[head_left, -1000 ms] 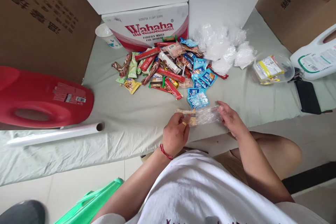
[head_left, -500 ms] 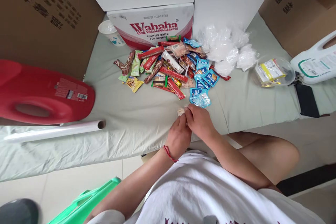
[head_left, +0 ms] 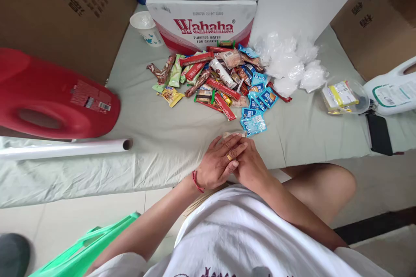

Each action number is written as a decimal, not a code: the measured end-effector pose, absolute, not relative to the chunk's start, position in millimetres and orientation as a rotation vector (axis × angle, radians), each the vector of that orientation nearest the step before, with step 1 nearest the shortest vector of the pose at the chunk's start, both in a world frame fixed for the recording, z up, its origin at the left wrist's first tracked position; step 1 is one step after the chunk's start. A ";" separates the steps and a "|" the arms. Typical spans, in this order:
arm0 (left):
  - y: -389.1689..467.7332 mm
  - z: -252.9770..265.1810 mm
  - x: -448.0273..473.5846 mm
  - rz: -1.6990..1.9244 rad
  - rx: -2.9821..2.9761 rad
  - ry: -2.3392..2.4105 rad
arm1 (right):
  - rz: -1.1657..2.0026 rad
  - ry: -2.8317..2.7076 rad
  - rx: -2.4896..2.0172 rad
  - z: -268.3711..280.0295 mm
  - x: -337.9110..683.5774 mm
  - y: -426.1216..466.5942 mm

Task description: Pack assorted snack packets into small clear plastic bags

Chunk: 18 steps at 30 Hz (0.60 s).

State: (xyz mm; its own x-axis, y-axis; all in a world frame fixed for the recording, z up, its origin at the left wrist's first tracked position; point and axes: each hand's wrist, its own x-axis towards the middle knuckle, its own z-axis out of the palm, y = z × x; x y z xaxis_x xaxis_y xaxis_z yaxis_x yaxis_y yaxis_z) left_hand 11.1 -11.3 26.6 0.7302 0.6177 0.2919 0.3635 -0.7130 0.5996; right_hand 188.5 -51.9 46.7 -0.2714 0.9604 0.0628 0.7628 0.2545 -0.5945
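Observation:
My left hand [head_left: 218, 162], with a red string bracelet and a ring, lies across the fingers of my right hand, its own fingers stretched out. My right hand [head_left: 251, 164] is closed under it, its fingertips covered. A small pale, clear-wrapped packet [head_left: 234, 134] peeks out beyond the fingers at the table's front; the rest is hidden. Just past the hands lie blue sachets [head_left: 255, 124]. Behind them spreads a heap of wrapped snacks [head_left: 224, 88] in red, green, brown and yellow, with a yellow packet [head_left: 171, 96] at its left.
White crumpled clear plastic bags [head_left: 287, 69] lie right of the heap. A Wahaha carton [head_left: 204, 26] stands behind, a paper cup [head_left: 146, 28] beside it. At left are a red jug [head_left: 65, 95] and a film roll [head_left: 65, 149]; at right, a clear tub [head_left: 344, 97], a white jug [head_left: 393, 88] and a phone [head_left: 379, 134].
Both hands held the small packet together at the fingertips; now my left hand has turned flat over my right fingers, covering most of it. The view has shifted slightly.

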 end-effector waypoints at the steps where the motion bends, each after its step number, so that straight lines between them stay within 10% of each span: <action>1: -8.7 20.6 10.9 0.605 2.459 0.739 | 0.721 -2.091 -1.487 48.0 197.7 -53.4; 12: 1.0 -12.1 28.3 0.549 2.585 1.144 | 1.124 -1.262 -1.480 20.7 294.3 -90.7; 18: 3.2 20.4 50.9 0.830 1.549 1.182 | 1.357 -0.958 -1.433 18.3 273.4 -87.5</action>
